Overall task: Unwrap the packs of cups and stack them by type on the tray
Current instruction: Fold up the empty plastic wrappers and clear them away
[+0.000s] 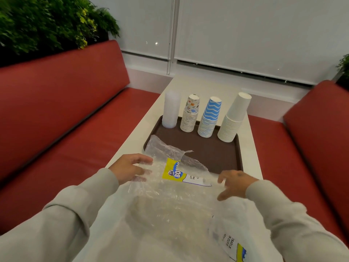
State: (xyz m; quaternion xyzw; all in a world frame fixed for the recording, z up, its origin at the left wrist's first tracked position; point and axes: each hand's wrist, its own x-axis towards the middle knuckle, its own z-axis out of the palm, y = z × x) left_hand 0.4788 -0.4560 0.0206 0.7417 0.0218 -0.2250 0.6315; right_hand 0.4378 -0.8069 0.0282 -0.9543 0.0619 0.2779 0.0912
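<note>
A brown tray (211,154) lies on the white table and carries four upside-down cup stacks along its far edge: clear plastic cups (171,110), doodle-print paper cups (190,115), blue wave-striped cups (209,118) and plain white cups (234,118). Crumpled clear wrappers (170,188) with a yellow and blue label are spread over the tray's near edge and the table in front of me. My left hand (130,170) grips the wrapper's left side. My right hand (233,183) hovers over its right side with fingers spread. Another labelled wrapper (230,241) lies at the lower right.
The narrow white table (188,84) runs between two red bench seats, one at the left (66,110) and one at the right (317,138). Green plants stand behind the left bench. A white blind and sill close off the far end.
</note>
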